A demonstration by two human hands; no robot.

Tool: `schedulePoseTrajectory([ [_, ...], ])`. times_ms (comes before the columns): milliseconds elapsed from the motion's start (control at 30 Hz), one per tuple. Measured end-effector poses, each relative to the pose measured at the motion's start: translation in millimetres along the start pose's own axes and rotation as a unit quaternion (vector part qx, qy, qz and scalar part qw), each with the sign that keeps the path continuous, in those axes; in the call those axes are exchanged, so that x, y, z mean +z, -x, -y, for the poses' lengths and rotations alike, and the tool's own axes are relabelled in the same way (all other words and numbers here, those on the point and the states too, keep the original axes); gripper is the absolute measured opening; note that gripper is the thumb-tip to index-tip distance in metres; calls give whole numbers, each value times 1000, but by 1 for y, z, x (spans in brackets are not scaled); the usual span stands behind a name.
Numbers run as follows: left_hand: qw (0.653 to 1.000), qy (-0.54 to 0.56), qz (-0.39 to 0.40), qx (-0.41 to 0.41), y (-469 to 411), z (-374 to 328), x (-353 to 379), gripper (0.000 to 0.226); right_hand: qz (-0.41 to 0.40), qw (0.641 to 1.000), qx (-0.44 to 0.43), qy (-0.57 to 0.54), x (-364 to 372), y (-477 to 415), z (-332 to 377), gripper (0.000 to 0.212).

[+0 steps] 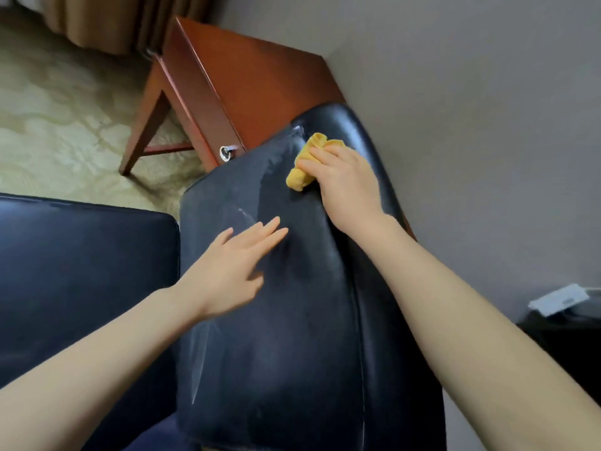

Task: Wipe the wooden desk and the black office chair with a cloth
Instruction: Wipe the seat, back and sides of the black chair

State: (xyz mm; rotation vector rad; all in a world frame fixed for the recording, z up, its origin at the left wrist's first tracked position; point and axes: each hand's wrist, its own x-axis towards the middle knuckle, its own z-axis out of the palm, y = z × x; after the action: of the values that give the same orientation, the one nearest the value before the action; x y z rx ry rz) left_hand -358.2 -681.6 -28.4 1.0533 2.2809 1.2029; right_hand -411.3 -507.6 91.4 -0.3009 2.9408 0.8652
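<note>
Black office chair (292, 336): the backrest panel fills the centre, with pale smear streaks across it. Its far edge overlaps the front rail of the wooden desk (253, 76); contact there cannot be judged from this angle. Its right edge runs close along the grey wall (455, 92), and the seat cushion (81, 262) lies left. Yellow cloth (304, 170): bunched on the backrest near the far edge, with the right hand (344, 180) on top, fingers (312, 164) curled over it. Left hand (234, 271): flat on the backrest, fingers straight, holding nothing. The desk stands against the wall, drawer knob (225, 152) facing the chair. Open patterned carpet (58, 109) lies left, with a curtain (107, 17) beyond.
</note>
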Motion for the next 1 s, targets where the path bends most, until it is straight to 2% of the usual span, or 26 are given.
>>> schedulePoseTrajectory([
  [167, 999, 21, -26, -39, -13, 13, 10, 78, 26, 997, -68, 10, 14, -85, 13, 30],
  [333, 999, 12, -19, -32, -24, 17, 19, 74, 69, 994, -82, 34, 32, -127, 50, 33],
  [500, 1000, -1, -10, -29, -29, 22, 21, 76, 60, 984, -162, 45, 52, -119, 62, 39],
  [667, 1000, 3, -5, -29, -25, 22, 26, 76, 100, 947, -304, 30, 35, -76, 35, 44],
  [800, 1000, 18, 6, -24, -25, 22, 22, 73, 82, 954, -288, 29, 5, -61, -2, 43],
  [933, 998, 53, 2, -16, -26, 30, 5, 71, 99, 957, -271, 24, -21, -85, -27, 49],
  [1000, 998, 66, -10, -16, -28, 32, -5, 67, 103, 963, -244, 56, -22, -101, -28, 55],
])
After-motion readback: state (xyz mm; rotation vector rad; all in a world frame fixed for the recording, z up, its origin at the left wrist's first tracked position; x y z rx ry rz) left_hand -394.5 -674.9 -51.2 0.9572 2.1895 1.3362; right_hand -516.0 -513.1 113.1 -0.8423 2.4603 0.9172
